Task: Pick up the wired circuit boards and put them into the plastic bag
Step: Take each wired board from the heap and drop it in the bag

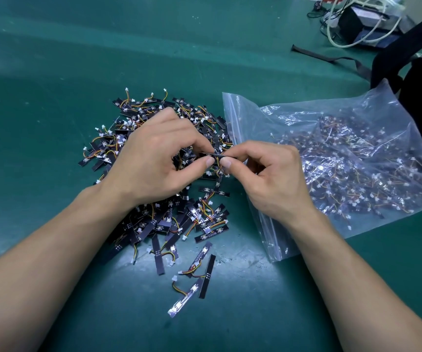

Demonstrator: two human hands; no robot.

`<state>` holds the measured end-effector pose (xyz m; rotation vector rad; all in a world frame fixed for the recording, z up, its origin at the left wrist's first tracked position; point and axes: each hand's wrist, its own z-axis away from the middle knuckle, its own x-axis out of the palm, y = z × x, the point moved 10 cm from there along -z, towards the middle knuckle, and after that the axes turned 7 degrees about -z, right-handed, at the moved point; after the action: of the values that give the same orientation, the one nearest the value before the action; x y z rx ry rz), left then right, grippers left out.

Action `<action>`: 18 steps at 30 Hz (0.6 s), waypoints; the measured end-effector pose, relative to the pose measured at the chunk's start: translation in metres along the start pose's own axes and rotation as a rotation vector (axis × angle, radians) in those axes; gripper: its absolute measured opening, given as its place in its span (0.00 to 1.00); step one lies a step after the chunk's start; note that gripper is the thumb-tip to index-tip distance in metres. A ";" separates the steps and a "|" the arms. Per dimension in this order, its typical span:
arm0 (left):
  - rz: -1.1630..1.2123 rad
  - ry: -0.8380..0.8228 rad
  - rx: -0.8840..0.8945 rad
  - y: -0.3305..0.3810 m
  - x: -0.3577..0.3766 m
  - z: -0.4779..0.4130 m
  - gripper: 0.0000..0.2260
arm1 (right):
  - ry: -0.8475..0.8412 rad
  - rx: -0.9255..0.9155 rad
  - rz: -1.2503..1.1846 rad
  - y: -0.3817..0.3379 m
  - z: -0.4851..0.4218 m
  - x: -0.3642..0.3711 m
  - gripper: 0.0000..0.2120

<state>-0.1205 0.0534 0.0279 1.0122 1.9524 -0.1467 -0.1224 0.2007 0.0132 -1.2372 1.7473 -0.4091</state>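
Head view, both hands over board pile on green mat, left hand and right hand pinching one black board between fingertips, part-filled plastic bag just right, mouth facing pile

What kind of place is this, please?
Probably an electronics assembly or packing bench: a green work mat, a pile of wired circuit boards on it, and a clear zip bag holding many more.
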 end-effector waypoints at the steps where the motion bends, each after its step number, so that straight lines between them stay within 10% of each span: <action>1: -0.001 -0.001 0.001 0.000 0.000 0.000 0.05 | 0.002 0.002 -0.002 0.000 0.000 -0.001 0.02; 18: -0.056 0.048 -0.189 -0.023 -0.004 0.001 0.12 | 0.058 0.358 0.250 0.047 0.003 -0.019 0.12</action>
<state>-0.1345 0.0356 0.0235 0.8448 1.9972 0.0315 -0.1450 0.2388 -0.0125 -0.7512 1.7572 -0.5836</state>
